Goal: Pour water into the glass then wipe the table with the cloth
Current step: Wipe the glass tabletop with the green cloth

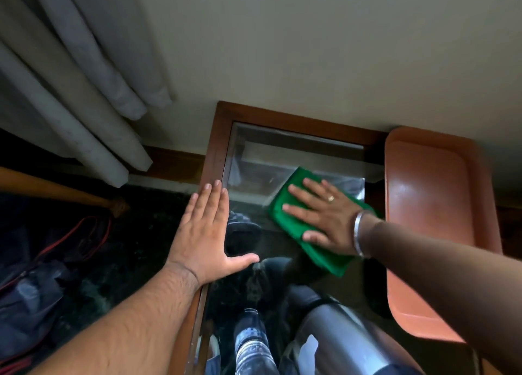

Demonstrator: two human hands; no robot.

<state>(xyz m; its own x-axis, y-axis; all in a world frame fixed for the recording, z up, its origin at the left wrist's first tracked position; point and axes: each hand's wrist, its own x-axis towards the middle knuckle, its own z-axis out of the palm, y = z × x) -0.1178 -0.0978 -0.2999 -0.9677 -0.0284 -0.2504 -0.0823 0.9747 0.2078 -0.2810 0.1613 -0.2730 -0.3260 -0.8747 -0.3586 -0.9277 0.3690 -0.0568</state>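
The table [217,148] has a brown wooden frame around a glass top and stands against a pale wall. On the glass, toward the table's right side and about midway along it, lies the green cloth [285,210], folded flat. The right hand [319,216] presses down on the cloth with the palm flat and the fingers spread wide, not curled around anything; a ring shows on one finger and a metal bangle [358,233] sits at the wrist. The left hand [206,227] lies flat and open too, with fingers straight and together, resting on the table's left edge where the wood meets the glass, thumb stretched out over the glass; it holds nothing. Just beside the table's right edge is an orange tray [432,205], long and shallow with a raised rim, and its visible surface carries nothing, though the right forearm crosses over its near part. At the table's near end, close to the camera, a clear plastic bottle [251,343] with a printed label appears, its top pointing away from the viewer; whether it holds water cannot be told. Right of the bottle, also at the near end, is a large silver metal vessel [347,343], blurred, its contents hidden. No glass can be made out clearly among the reflections. Left of the table, grey curtains [84,92] hang down to a dark floor.
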